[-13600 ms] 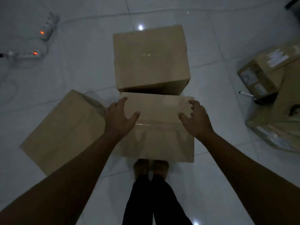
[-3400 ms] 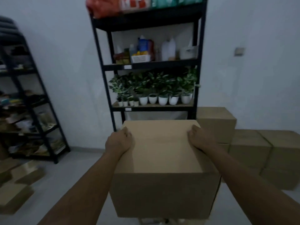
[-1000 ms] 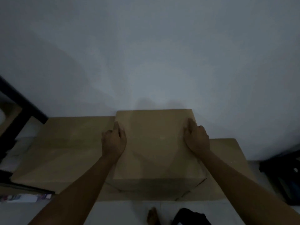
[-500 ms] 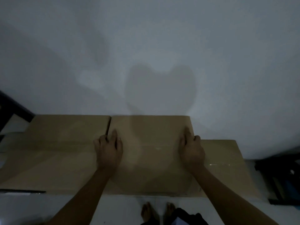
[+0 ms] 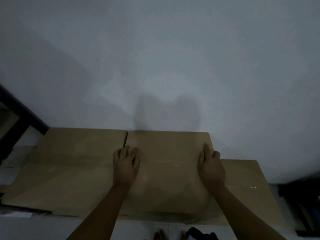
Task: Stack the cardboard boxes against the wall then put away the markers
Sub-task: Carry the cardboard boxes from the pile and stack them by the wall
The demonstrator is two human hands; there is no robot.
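Hands: left hand (image 5: 126, 166) flat on top of cardboard box (image 5: 170, 170), right hand (image 5: 211, 168) curled over its right edge. Box directly ahead, back edge at wall (image 5: 155, 58), neighbouring box (image 5: 69, 163) touching leftward.

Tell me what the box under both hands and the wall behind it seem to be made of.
The box under the hands looks like plain brown cardboard: matte tan surface, sharp folded edges, with a faint sheen that may be tape. The wall looks like smooth painted plaster, pale and matte, taking a soft shadow with no tile lines or texture; dim light leaves its exact finish open.
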